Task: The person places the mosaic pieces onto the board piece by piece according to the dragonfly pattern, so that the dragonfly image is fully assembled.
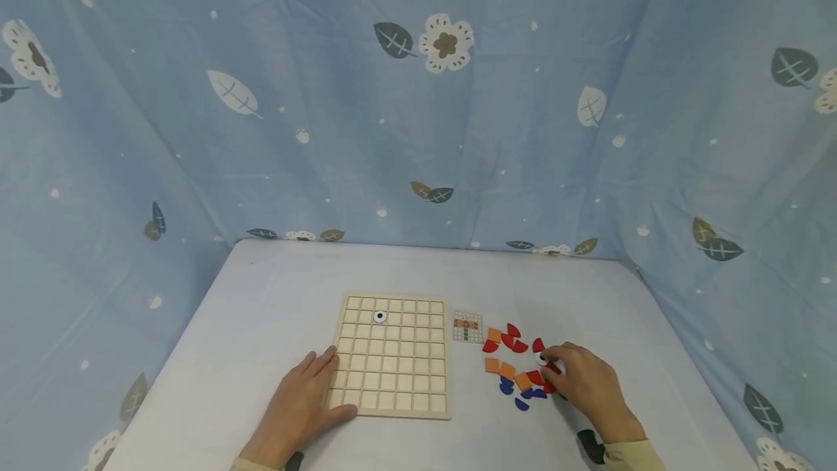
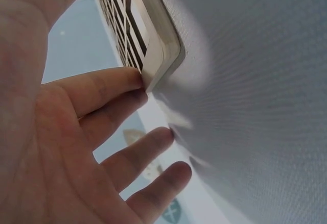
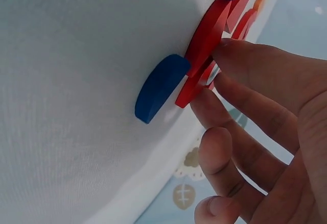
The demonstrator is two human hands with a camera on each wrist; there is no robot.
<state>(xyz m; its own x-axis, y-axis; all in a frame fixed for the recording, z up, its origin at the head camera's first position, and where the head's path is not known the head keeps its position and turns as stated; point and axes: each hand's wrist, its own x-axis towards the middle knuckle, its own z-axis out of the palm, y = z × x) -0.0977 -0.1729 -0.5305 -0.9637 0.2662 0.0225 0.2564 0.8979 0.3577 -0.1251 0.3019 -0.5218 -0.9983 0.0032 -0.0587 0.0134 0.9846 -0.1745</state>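
Observation:
A square wooden grid board (image 1: pixel 392 413) lies flat on the table, one white disc with a black dot (image 1: pixel 380 317) in a cell near its far side. My left hand (image 1: pixel 297 402) rests at the board's near left corner, fingers extended along its edge; the left wrist view has fingertips (image 2: pixel 135 78) touching the corner. Over the loose pieces at right, my right hand (image 1: pixel 585 380) pinches a second white disc with a black dot (image 1: pixel 541 360) between thumb and fingers. In the right wrist view, red pieces (image 3: pixel 207 35) and a blue half-round piece (image 3: pixel 161 89) lie by those fingertips.
A small printed pattern card (image 1: pixel 468 340) lies just right of the board. Beyond it are scattered several red quarter-round pieces (image 1: pixel 513 330), orange squares (image 1: pixel 492 365) and blue half-round pieces (image 1: pixel 521 405). A blue patterned curtain (image 1: pixel 366 129) hangs behind and beside the white table (image 1: pixel 281 289).

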